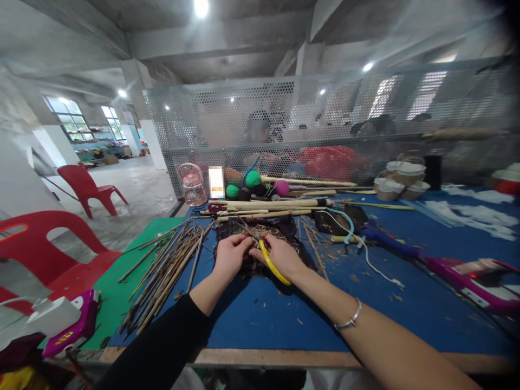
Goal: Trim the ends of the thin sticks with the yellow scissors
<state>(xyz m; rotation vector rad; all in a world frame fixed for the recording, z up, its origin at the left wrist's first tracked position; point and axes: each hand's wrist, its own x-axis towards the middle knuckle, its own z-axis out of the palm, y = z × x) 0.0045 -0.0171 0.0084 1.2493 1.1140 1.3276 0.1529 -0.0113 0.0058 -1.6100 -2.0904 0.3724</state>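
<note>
My right hand [280, 253] is closed around yellow-handled scissors [273, 264], whose dark blades point up and left between my hands. Close beside the blades, my left hand [232, 253] has its fingers pinched together; what they hold, if anything, is too small to make out. Both hands are above a dark cloth [289, 228] heaped with small brownish clippings. To the left, a bundle of thin brown sticks [168, 273] lies across the green and blue table covering.
Pale rods [280, 205] lie behind my hands, with green yarn balls [252, 179] and a pink bottle [192, 184] farther back. At right sit a purple glue gun [459, 279] and pale baskets [402, 176]. Red chairs [52, 244] stand at left; a perforated metal screen [227, 119] closes the back.
</note>
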